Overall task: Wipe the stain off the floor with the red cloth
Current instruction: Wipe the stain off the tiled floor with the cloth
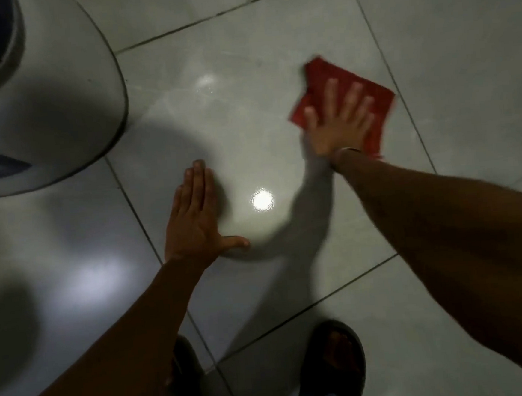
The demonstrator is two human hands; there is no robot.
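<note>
The red cloth (322, 77) lies flat under my right hand (338, 120), fingers spread wide, pressing. The shiny wet patch (205, 80) sits to its left. My left hand (193, 222) rests flat, nearer me.

Your red cloth (366, 83) lies flat on the pale tiled floor (248, 127), spread like a tilted square, its edges blurred. The floor is glossy with faint streaks; you cannot make out a clear stain.
</note>
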